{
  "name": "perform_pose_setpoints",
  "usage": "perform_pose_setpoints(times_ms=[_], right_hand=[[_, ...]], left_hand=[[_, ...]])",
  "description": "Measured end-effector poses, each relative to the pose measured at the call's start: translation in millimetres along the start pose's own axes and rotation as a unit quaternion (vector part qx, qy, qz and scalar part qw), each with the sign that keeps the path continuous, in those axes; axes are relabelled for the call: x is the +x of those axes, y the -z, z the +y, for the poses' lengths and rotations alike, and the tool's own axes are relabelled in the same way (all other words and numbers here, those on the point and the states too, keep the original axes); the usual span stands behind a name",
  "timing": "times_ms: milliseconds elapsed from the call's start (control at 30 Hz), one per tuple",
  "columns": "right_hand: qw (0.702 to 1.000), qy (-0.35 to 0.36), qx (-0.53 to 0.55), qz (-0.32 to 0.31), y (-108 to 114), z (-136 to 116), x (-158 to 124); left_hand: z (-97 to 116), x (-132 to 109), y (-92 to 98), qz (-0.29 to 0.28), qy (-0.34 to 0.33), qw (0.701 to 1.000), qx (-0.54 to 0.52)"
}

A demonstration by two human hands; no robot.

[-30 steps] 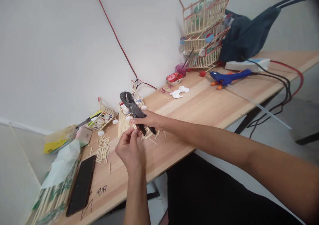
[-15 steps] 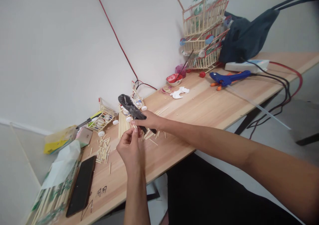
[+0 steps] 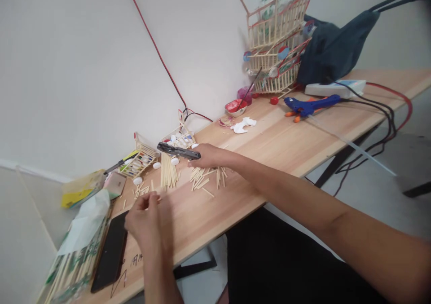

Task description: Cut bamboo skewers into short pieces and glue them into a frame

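Left hand [image 3: 143, 216]: whatever its fingertips pinch, too small to tell. Black smartphone [image 3: 109, 257]: one edge partly hidden behind that hand. Black pliers [image 3: 177, 151]: handles largely hidden in right hand [image 3: 207, 156]. Bagged wooden sticks [image 3: 72, 268]: cut off by bottom edge. Handwriting [image 3: 134, 261]: partly behind left forearm [image 3: 156, 268].

Red-stained bowl [image 3: 236, 112] (white scrap [image 3: 247, 123] near it) and dark bag [image 3: 336, 48].

A dark plier-like tool [image 3: 178, 151] is gripped in the right hand [image 3: 209, 156], turned nearly edge-on, its head pointed left. Pale, slender sticks are spread on the table [image 3: 269, 147]: a bundle of long sticks [image 3: 169, 174] is fanned out, loose sticks [image 3: 200, 179] are strewn to its right, and short pieces [image 3: 141, 190] are partly hidden by the left hand [image 3: 143, 216].
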State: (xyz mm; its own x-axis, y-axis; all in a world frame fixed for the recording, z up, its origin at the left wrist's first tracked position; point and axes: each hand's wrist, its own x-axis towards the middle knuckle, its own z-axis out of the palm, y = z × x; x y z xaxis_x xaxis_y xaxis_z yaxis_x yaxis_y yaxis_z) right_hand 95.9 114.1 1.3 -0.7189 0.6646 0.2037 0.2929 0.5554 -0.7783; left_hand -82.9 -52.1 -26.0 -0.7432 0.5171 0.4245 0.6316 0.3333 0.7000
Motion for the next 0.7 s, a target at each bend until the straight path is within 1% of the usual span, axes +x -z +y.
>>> perform_pose_setpoints(times_ms=[33,67,133,167,267,367,467,567,633,700], right_hand=[[1.000,0.006,-0.017,-0.001,2,1,0],[1.000,0.012,-0.028,-0.003,3,2,1],[0.999,0.031,-0.041,-0.011,5,3,1],[0.998,0.040,-0.051,-0.016,6,4,0],[0.993,0.063,-0.092,-0.043,8,5,-3],[0.988,0.063,-0.126,-0.069,9,3,-8],[0.992,0.046,-0.106,-0.049,8,2,-10],[0.995,0.043,-0.090,0.004,7,4,-7],[0.994,0.035,-0.103,0.033,7,6,-4],[0.992,0.018,-0.109,0.062,8,7,-2]], left_hand=[[-10,8,6.2,0.024,-0.015,0.998,0.060],[-18,15,10.8,0.036,-0.028,0.993,0.111],[-29,23,15.2,0.047,-0.030,0.983,0.174],[-32,24,15.2,0.043,-0.022,0.979,0.198],[-31,22,10.9,0.031,0.010,0.971,0.239],[-29,18,8.2,0.038,0.007,0.972,0.233],[-33,19,8.7,0.048,-0.032,0.974,0.221],[-35,20,6.5,0.056,-0.088,0.974,0.202],[-29,20,1.0,0.038,-0.137,0.973,0.180],[-18,19,-8.1,0.002,-0.204,0.966,0.156]])
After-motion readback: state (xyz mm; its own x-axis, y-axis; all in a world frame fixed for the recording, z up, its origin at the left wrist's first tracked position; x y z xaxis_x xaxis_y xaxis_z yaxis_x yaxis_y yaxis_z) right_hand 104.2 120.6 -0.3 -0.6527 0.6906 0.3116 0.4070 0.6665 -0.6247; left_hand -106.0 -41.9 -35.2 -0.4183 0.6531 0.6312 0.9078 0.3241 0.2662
